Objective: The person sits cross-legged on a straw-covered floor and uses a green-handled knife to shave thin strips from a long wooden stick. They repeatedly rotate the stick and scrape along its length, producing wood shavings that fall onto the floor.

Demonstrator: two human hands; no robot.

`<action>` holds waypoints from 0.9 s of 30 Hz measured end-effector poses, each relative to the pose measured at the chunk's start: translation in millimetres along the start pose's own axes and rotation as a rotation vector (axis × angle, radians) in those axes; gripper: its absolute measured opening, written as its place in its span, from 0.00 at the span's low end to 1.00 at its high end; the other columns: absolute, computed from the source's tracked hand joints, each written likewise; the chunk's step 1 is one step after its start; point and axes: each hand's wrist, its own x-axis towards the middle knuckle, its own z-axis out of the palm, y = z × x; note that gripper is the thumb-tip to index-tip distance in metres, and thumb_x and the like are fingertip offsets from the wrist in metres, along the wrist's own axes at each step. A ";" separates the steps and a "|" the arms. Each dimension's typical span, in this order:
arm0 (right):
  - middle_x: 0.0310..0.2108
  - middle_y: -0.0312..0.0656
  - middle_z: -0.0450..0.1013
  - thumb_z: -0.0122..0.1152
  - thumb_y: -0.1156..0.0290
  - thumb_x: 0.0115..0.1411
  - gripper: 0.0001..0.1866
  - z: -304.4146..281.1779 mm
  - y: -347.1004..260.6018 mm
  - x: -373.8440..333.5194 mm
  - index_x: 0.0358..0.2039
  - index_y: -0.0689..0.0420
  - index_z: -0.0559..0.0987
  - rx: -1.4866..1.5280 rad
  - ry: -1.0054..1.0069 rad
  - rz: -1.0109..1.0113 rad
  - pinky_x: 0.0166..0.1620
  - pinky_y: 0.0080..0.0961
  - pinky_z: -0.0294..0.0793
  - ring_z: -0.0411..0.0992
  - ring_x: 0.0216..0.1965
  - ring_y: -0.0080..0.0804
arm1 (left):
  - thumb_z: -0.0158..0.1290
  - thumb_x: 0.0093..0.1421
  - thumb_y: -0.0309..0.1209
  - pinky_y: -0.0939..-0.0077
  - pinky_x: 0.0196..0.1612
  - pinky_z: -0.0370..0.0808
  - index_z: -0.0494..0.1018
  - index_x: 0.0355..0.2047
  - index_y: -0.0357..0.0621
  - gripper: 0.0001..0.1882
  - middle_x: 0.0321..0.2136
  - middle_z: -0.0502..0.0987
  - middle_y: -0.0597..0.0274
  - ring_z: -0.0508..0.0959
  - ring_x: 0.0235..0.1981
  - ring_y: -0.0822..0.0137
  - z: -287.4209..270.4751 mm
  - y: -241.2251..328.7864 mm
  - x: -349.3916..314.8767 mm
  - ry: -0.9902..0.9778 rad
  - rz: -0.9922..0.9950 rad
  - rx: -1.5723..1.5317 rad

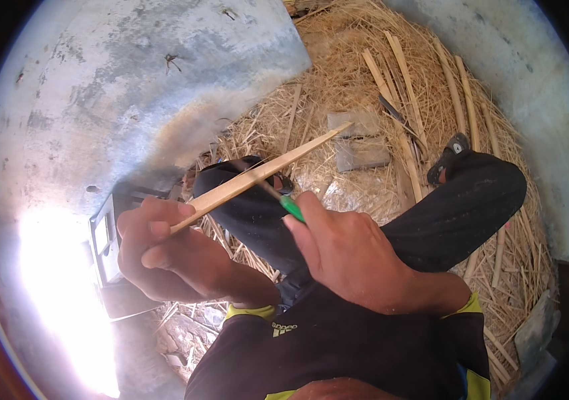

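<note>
A long pale strip of split bamboo or wood (264, 172) slants up and away over my crossed legs, tapering to a point at its far end. My left hand (181, 257) is closed round its near end, thumb and fingers pinching it. In my right hand (358, 250) is a small knife (292, 208) with a green handle. Its thin blade, smeared by motion, lies at the strip's lower edge near the middle; whether it cuts in cannot be told.
Straw-like shavings (338, 60) cover the floor. Beyond my legs lie two grey blocks (362, 154), a dark curved blade tool (398, 117) and several long strips (454, 87). Worn walls (131, 87) rise on both sides. A box-like object (104, 243) stands beside the bright light at left.
</note>
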 end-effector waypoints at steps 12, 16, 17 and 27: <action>0.11 0.47 0.68 0.51 0.64 0.64 0.12 13.9 0.9 -6.8 0.33 0.60 0.67 0.123 0.205 -0.182 0.16 0.40 0.69 0.72 0.14 0.47 | 0.34 0.69 0.35 0.77 0.21 0.64 0.64 0.33 0.36 0.15 0.20 0.67 0.51 0.65 0.19 0.66 3.8 3.8 0.7 -0.031 0.020 -0.101; 0.15 0.50 0.69 0.51 0.67 0.64 0.10 21.1 35.3 1.8 0.33 0.62 0.67 -0.114 0.102 0.125 0.19 0.39 0.69 0.71 0.16 0.48 | 0.35 0.69 0.37 0.77 0.21 0.63 0.64 0.30 0.35 0.18 0.20 0.67 0.52 0.66 0.19 0.65 7.9 3.2 2.1 0.051 0.020 0.025; 0.15 0.50 0.68 0.51 0.67 0.64 0.10 20.5 31.0 1.1 0.33 0.62 0.67 -0.080 0.103 0.092 0.19 0.39 0.69 0.71 0.16 0.48 | 0.35 0.69 0.38 0.76 0.22 0.63 0.64 0.29 0.35 0.18 0.20 0.67 0.53 0.66 0.18 0.65 6.8 3.0 1.0 0.046 0.003 0.033; 0.13 0.51 0.68 0.49 0.65 0.65 0.12 13.7 53.1 10.7 0.33 0.62 0.67 -0.152 0.102 0.162 0.19 0.41 0.70 0.72 0.16 0.49 | 0.42 0.68 0.43 0.85 0.22 0.64 0.68 0.37 0.32 0.21 0.23 0.69 0.57 0.69 0.23 0.71 2.8 4.3 -5.5 0.066 -0.041 0.059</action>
